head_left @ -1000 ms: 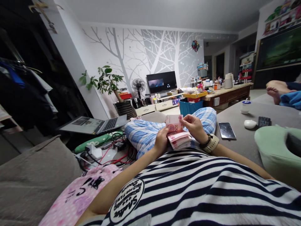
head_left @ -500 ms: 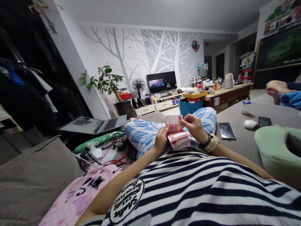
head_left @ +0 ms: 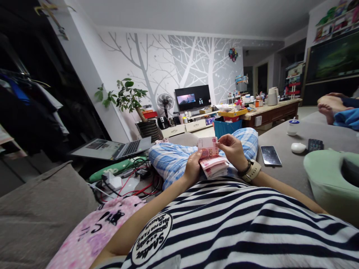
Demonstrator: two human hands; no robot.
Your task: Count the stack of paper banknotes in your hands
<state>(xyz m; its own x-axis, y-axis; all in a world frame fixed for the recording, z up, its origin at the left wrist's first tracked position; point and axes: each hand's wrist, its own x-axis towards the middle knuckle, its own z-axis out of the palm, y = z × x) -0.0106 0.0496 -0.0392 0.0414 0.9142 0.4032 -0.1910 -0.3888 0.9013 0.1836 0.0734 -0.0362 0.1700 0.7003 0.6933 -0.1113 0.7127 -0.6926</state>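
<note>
A folded stack of pink banknotes (head_left: pixel 214 166) rests in my lap, its lower part bent toward my striped shirt. My left hand (head_left: pixel 193 164) is closed around the stack's left side, thumb on top. The upper banknote (head_left: pixel 208 147), marked 100, stands raised above the rest. At its upper right edge my right hand (head_left: pixel 231 149) pinches it between thumb and fingers. A watch with a pale strap (head_left: pixel 253 171) is on my right wrist. Blue checked trousers (head_left: pixel 171 160) cover my crossed legs beneath the hands.
To the right on the grey sofa lie a phone (head_left: pixel 270 155), a white mouse (head_left: pixel 298 148), a small cup (head_left: pixel 293 127) and a green neck pillow (head_left: pixel 322 175). On the left stand an open laptop (head_left: pixel 114 148) and tangled cables (head_left: pixel 143 172). Another person's bare foot (head_left: pixel 327 108) shows far right.
My right hand has shifted very slightly at the edge of the raised banknote. Both hands otherwise keep their hold. The other person's foot has moved a little.
</note>
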